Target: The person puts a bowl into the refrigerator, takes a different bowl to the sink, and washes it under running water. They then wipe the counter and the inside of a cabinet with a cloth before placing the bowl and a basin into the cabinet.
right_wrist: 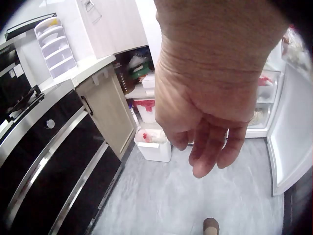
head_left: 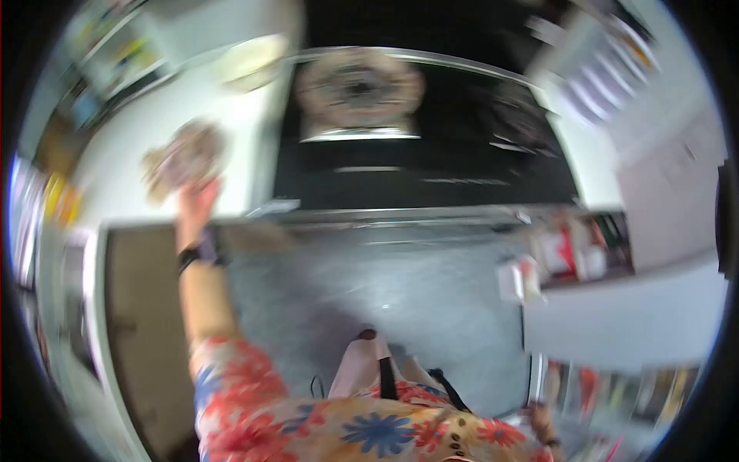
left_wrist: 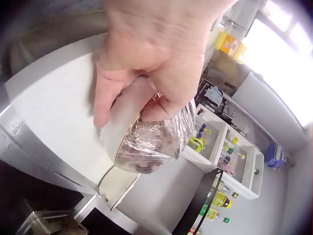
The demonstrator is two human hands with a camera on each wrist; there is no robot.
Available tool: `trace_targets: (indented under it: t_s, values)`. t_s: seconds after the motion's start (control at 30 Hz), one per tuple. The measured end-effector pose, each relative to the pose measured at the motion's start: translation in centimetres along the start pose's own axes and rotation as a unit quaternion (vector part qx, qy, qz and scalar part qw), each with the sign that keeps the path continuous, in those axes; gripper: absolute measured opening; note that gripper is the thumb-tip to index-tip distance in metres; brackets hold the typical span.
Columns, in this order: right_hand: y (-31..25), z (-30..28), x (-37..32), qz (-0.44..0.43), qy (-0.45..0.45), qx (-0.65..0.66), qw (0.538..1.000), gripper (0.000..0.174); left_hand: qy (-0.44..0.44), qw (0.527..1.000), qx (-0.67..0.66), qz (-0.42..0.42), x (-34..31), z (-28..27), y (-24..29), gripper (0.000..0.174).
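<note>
My left hand [left_wrist: 151, 58] grips a white bowl [left_wrist: 115, 125] by its rim. Clear plastic wrap [left_wrist: 156, 139] stretches over its top, with something brownish under it. In the head view this bowl [head_left: 188, 154] is blurred, over the white counter [head_left: 115, 181] left of the stove, with the left hand [head_left: 198, 202] at its near side. Down at my right side, the right hand [right_wrist: 208, 117] hangs with loosely bent fingers and holds nothing. It shows small at the lower right of the head view, near the lit shelves of an opened fridge [right_wrist: 274, 117].
A black stove [head_left: 454, 169] carries a round pan-like thing [head_left: 358, 85] on its left burner. Behind the bowl sits a pale dish [head_left: 250, 61]. A white bin [right_wrist: 154, 152] stands on the grey floor [right_wrist: 161, 196]. The fridge door [right_wrist: 293, 132] juts out at right.
</note>
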State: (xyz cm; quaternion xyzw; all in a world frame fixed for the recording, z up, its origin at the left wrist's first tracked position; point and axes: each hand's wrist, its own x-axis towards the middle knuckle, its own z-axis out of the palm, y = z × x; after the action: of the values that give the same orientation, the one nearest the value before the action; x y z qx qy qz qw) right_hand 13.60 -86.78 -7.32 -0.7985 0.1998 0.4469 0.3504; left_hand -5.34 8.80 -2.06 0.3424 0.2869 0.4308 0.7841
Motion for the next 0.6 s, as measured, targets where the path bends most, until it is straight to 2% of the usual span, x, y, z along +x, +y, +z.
trace_targets:
  t_s: [0.03,0.07,0.1,0.13,0.17,0.2,0.23,0.3,0.6]
  values:
    - [0.6,3.1,-0.7,-0.034,-0.016,0.015,0.999,0.03,-0.038,0.997,0.07,0.018,0.2,0.1,0.7,0.029]
    - [6.2,4.2,3.7,-0.295,-0.05,-0.158,0.941,0.024,-0.11,0.992,0.051,-0.038,2.3,3.6,-2.4,0.029]
    - [-4.8,9.5,-0.4,-0.024,0.015,0.007,1.0,0.021,-0.16,0.982,0.051,-0.082,4.6,7.3,-5.4,0.028]
    - [-6.2,11.8,0.6,-0.072,0.006,-0.004,0.997,0.018,-0.203,0.969,0.063,-0.122,6.4,10.8,-7.6,0.027]
    - [-8.4,14.2,1.6,0.02,0.049,-0.033,0.998,0.028,-0.248,0.953,0.074,-0.16,7.8,14.2,-9.8,0.026]
    - [-8.6,15.9,2.7,0.022,0.055,0.102,0.993,0.032,-0.293,0.932,0.085,-0.195,9.4,17.6,-12.2,0.025]
    - [-11.2,16.1,3.2,0.037,0.014,0.104,0.994,0.044,-0.299,0.928,0.107,-0.196,9.7,17.7,-11.0,0.024]
    - [-12.7,17.5,1.6,0.083,0.039,0.122,0.988,0.049,-0.312,0.918,0.149,-0.195,11.6,17.8,-8.8,0.022]
    - [-13.4,18.5,0.6,0.101,0.04,0.11,0.988,0.045,-0.192,0.924,0.327,-0.055,10.8,9.3,6.3,0.015]
